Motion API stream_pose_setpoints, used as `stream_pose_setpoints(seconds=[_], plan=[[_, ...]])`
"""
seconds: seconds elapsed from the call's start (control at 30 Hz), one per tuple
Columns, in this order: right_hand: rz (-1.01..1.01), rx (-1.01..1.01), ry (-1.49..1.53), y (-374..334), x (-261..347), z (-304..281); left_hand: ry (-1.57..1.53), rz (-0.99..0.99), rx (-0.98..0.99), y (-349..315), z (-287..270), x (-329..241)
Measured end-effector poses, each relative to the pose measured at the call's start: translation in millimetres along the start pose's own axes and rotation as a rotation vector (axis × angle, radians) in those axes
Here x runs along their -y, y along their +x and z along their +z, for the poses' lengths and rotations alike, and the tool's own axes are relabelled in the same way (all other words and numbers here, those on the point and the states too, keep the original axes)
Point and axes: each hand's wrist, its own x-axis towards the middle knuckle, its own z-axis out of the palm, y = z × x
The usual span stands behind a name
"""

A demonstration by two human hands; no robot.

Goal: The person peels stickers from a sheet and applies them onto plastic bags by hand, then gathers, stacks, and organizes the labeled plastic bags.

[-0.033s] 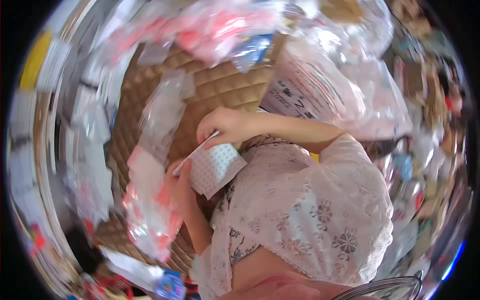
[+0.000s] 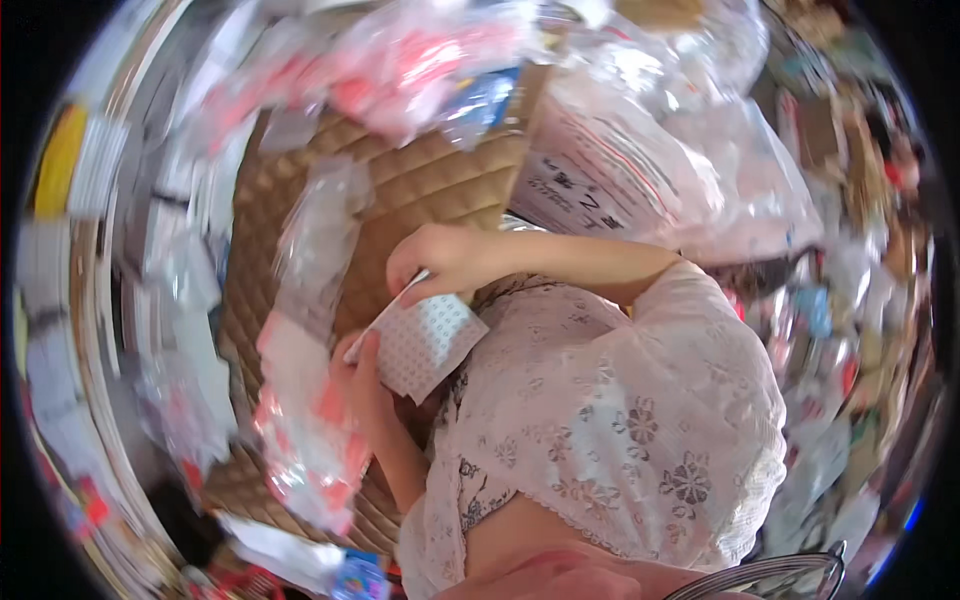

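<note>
Between both hands is a white sheet (image 2: 425,342) dotted with small grey marks; whether it is paper or thin plastic I cannot tell. My right hand (image 2: 430,262) pinches the upper end of its narrow, folded-looking edge. Lower down, my left hand (image 2: 360,375) grips the other end of that edge, with the thumb on top. The rest of the sheet hangs toward my body, its far corner by my patterned clothing. Just left of my left hand lies a clear plastic bag (image 2: 310,420) with pink and red contents, touching or very near the fingers.
A brown quilted mat (image 2: 410,180) lies underneath. Clear and pink plastic packages (image 2: 420,70) are heaped at the far side, and a large printed clear bag (image 2: 630,170) stands at the right. Stacked papers (image 2: 95,165) line the left. Mixed clutter (image 2: 840,290) fills the right edge.
The view has shifted slightly, so the surroundings sit a little differently. Both hands keep their hold on the sheet and have barely moved.
</note>
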Motion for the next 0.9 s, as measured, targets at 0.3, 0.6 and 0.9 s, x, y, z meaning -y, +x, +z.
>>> stream_pose_setpoints(seconds=[0.3,0.6,0.9], plan=[[-0.014,-0.214,-0.296,-30.4,-0.8,9.8,-0.108,-0.142,0.003,-14.2,50.6,-30.7],[-0.105,-0.252,-0.642,-42.4,12.8,15.7,-0.057,-0.111,0.122,-2.6,47.2,-27.9],[-0.125,-0.223,-0.767,-33.2,10.0,17.7,-0.075,-0.048,0.078,-3.5,46.6,-23.6]])
